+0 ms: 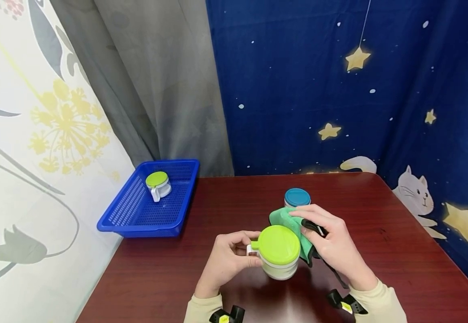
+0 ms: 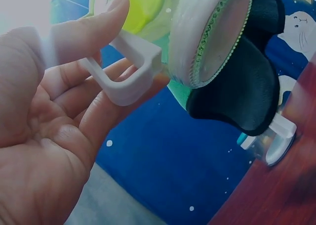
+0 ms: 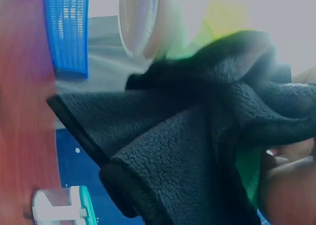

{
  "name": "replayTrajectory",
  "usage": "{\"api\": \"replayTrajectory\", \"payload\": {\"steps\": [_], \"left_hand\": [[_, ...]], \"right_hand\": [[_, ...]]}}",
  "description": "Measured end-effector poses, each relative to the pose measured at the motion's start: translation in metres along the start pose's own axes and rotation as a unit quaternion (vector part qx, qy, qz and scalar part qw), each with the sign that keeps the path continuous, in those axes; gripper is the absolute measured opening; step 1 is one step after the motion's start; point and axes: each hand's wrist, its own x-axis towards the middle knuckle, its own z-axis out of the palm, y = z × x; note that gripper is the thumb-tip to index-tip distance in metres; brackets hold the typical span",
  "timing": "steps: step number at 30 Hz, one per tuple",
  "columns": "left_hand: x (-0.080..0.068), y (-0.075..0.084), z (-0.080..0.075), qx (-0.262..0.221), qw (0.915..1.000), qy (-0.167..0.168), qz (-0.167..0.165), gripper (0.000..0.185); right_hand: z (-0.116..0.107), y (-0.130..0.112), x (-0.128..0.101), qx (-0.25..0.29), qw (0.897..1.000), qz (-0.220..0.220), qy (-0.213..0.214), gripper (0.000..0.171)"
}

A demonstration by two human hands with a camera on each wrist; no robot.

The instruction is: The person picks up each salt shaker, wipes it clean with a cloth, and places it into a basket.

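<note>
A white jar with a lime-green lid [image 1: 278, 252] is held above the dark red table [image 1: 399, 251]. My left hand [image 1: 234, 258] pinches its white handle [image 2: 129, 69] between thumb and fingers. My right hand [image 1: 330, 244] presses a green and black cloth [image 1: 294, 226] against the jar's right side; the cloth's black fleece [image 3: 197, 136] fills the right wrist view. Just behind the cloth, a second jar with a teal lid [image 1: 297, 197] stands on the table.
A blue plastic basket [image 1: 137, 215] at the table's far left corner holds another green-lidded jar [image 1: 158, 185]. Curtains hang close behind the table and along its left side. The table edge runs along the right.
</note>
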Motion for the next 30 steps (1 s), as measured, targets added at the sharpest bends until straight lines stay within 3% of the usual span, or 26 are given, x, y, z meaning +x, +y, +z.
{"api": "replayTrajectory", "payload": {"steps": [8, 15, 18, 25, 30], "left_hand": [[-0.002, 0.001, -0.001, 0.003, 0.9997, -0.019, 0.014, 0.027], [-0.002, 0.0, -0.001, -0.004, 0.9986, -0.034, 0.04, 0.026], [-0.002, -0.001, -0.001, -0.009, 0.9985, -0.04, 0.035, 0.026], [-0.003, -0.003, -0.001, -0.012, 0.9983, -0.053, 0.021, 0.025], [-0.003, -0.003, -0.004, -0.013, 0.9993, -0.033, 0.013, 0.026]], "right_hand": [[0.001, 0.029, -0.003, -0.016, 0.996, -0.024, -0.079, 0.062], [0.001, 0.033, -0.003, -0.015, 0.992, 0.004, -0.127, 0.065], [0.003, 0.037, -0.004, -0.017, 0.99, 0.02, -0.139, 0.066], [0.008, 0.044, -0.007, 0.005, 0.986, 0.036, -0.165, 0.059], [0.012, 0.049, -0.01, 0.013, 0.984, 0.034, -0.175, 0.048]]}}
